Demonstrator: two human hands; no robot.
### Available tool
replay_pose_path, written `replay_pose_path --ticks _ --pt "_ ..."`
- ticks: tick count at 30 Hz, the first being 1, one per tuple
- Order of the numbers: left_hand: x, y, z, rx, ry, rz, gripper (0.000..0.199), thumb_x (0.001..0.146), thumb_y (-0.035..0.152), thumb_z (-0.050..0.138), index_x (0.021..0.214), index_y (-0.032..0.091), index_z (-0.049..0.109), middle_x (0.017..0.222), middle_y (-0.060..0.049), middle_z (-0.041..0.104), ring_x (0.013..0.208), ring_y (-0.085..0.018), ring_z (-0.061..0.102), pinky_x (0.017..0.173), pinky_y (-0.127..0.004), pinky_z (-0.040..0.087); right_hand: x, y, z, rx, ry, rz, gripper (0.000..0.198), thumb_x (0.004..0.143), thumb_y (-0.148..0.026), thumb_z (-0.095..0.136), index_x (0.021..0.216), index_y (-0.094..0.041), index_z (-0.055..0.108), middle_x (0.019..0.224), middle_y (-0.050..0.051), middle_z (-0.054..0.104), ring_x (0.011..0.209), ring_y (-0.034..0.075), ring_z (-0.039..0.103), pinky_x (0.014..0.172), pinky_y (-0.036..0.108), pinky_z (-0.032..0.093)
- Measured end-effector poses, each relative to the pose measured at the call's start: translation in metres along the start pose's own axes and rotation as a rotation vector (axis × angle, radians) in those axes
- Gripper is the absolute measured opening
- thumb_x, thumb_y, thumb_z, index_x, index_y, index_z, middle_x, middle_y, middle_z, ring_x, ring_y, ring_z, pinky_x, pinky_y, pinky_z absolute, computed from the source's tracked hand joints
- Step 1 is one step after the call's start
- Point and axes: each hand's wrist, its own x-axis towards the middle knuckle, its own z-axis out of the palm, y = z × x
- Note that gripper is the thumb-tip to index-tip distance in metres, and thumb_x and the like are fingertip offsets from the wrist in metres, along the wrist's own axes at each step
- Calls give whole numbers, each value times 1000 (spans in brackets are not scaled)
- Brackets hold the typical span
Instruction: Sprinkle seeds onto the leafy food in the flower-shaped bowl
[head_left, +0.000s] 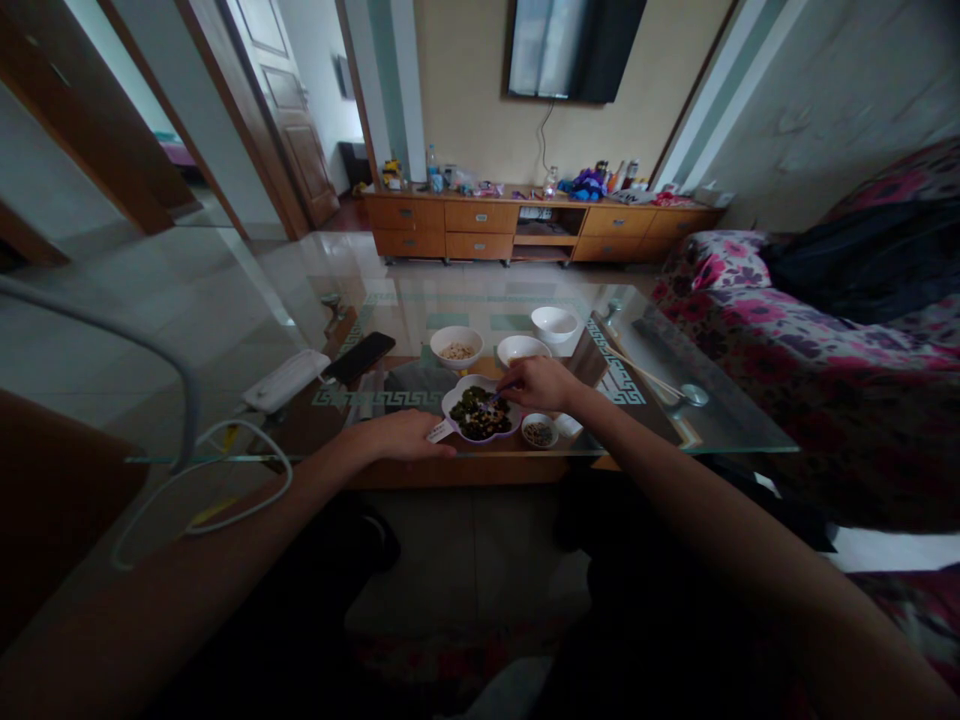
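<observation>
Left hand [405, 437] flat on the glass table [720, 425], palm down, fingers loosely extended and together, gripping nothing; a small white tag [441, 431] just beside its fingertips, touching the rim of the flower-shaped dish [451, 402]. Right hand [541, 384] curled over the far right edge of that dish, fingers pinched around a thin utensil [496, 398] whose tip reaches into the dark green food [480, 412]; too small to tell whether spoon or chopsticks. Dish near the table's front edge, between the 2 hands. Just right of it, under the right wrist, a small round dish of brownish bits [538, 432]. Behind: 3 white bowls, the left one [457, 346] holding pale food, the middle one [523, 349] partly hidden by the right hand, the far one [554, 323] well back. Black phone [359, 357] and white power strip [286, 380] to the left; chopsticks [637, 370] lying to the right
</observation>
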Motion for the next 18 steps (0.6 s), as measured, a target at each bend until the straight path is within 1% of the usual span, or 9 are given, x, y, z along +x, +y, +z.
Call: replay_pose_path --ticks 3,6,11,14,18 --pt "0 0 0 -33 -11 5 56 88 60 59 125 18 62 121 -12 70 76 -21 68 64 -28 53 0 1 0 -32 6 34 24 90 -26 65 104 -23 85 97 7 80 80 19 68 66 29 41" --pt "-2 2 0 -57 -23 0 55 87 58 59 125 19 62 122 -12 70 75 -21 68 63 -28 52 0 1 0 -46 7 52 24 90 -26 64 103 -24 85 96 7 80 78 20 68 65 29 40" --pt "-1 1 -1 0 2 10 57 87 61 59 125 19 64 124 -13 70 87 -25 69 75 -32 54 0 -1 0 -75 -6 68 25 91 -25 63 103 -24 85 94 7 81 78 20 69 64 29 40" --pt "0 -1 -1 -8 7 24 56 87 60 60 125 19 64 125 -13 69 92 -26 69 81 -34 54 0 -3 -1 -64 -17 80 25 91 -25 64 104 -25 85 96 7 81 78 20 69 65 29 42" --pt "1 -2 0 -41 -10 17 55 87 59 61 123 19 64 123 -12 70 85 -24 69 75 -33 54 0 -3 -1 -66 -20 82 24 91 -26 65 105 -24 85 100 8 81 81 21 70 68 29 43"
